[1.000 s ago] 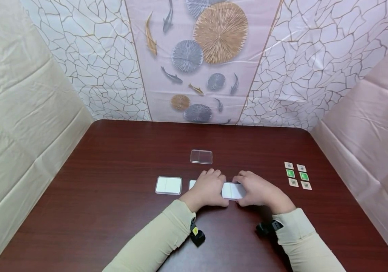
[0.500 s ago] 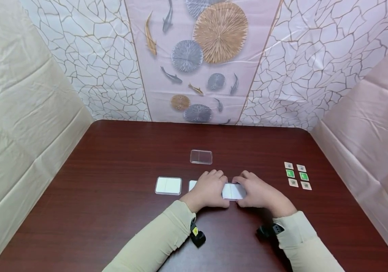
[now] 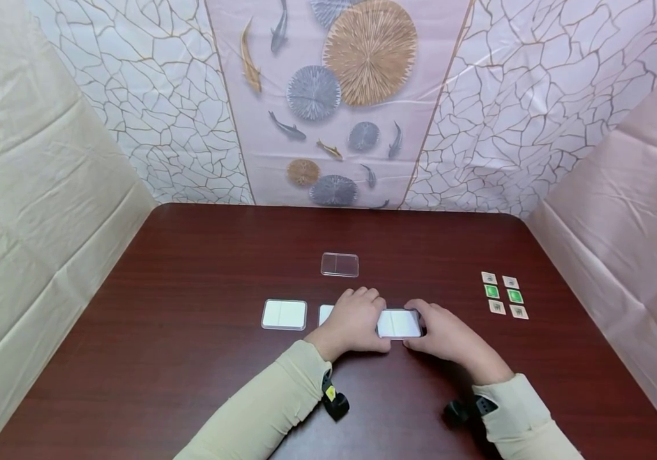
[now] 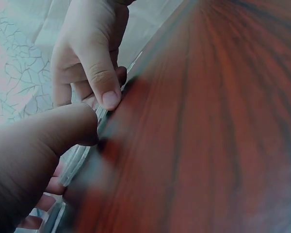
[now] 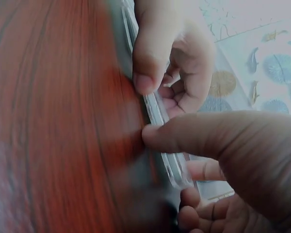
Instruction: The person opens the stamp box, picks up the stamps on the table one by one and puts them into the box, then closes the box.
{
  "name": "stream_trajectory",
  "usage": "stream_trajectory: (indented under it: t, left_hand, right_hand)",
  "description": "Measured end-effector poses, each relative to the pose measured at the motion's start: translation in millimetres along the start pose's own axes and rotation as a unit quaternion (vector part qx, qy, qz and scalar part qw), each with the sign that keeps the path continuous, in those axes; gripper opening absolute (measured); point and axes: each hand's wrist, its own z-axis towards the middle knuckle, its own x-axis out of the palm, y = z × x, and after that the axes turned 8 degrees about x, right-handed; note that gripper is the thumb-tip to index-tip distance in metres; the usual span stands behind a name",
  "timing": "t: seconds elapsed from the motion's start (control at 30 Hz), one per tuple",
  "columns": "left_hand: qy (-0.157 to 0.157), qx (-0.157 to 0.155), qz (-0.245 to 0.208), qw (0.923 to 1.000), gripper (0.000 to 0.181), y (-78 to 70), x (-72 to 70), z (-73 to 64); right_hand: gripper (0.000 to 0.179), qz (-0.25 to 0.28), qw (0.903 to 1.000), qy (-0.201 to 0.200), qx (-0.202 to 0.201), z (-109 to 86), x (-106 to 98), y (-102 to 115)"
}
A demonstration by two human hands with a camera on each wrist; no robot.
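Observation:
A flat clear plastic case (image 3: 399,324) with a white two-part insert lies on the table in the head view. My left hand (image 3: 354,322) covers its left end, thumb at the near edge and fingers at the far edge. My right hand (image 3: 449,333) holds the right end between thumb and fingers. In the right wrist view, the thumb of the right hand (image 5: 252,150) touches the edge of the case (image 5: 157,114), which looks layered. Another white-filled case (image 3: 325,313) shows partly from behind my left hand.
To the left lies a similar case with a white insert (image 3: 284,314). Farther back is a clear case or lid (image 3: 340,264) with a line across it. On the right, several small square tiles (image 3: 492,291), some green, lie in two columns on the dark red-brown table (image 3: 202,268).
My right hand has shifted a little to the right, and more of the case's right end shows. The left hand has hardly moved.

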Motion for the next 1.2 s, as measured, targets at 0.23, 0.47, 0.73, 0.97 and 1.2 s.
stream_trajectory:
  t: [0.23,0.47,0.73,0.97,1.2]
  left_hand:
    - [-0.006,0.005,0.009,0.9999,0.057,-1.5,-0.7,0.7]
    - [-0.014,0.007,0.008,0.9998,0.056,-2.6,-1.1,0.6]
    - [-0.017,0.004,0.007,0.9998,0.054,-4.7,-2.1,0.5]
    - [0.0,-0.002,-0.003,1.0,0.058,-5.4,-2.3,0.0]
    - [0.001,-0.009,-0.024,0.9997,0.058,-3.1,0.1,-1.9]
  right_hand:
    - [0.057,0.042,0.9987,0.005,0.027,-1.8,0.0,2.5]
    - [0.055,0.078,0.9958,0.017,0.045,-3.3,0.2,4.0]
    - [0.054,0.073,0.9963,0.012,0.043,-3.5,2.7,5.4]
    - [0.055,0.058,0.9979,0.011,0.027,-0.6,2.5,0.3]
    - [0.055,0.049,0.9964,-0.022,-0.066,4.9,1.8,-18.8]
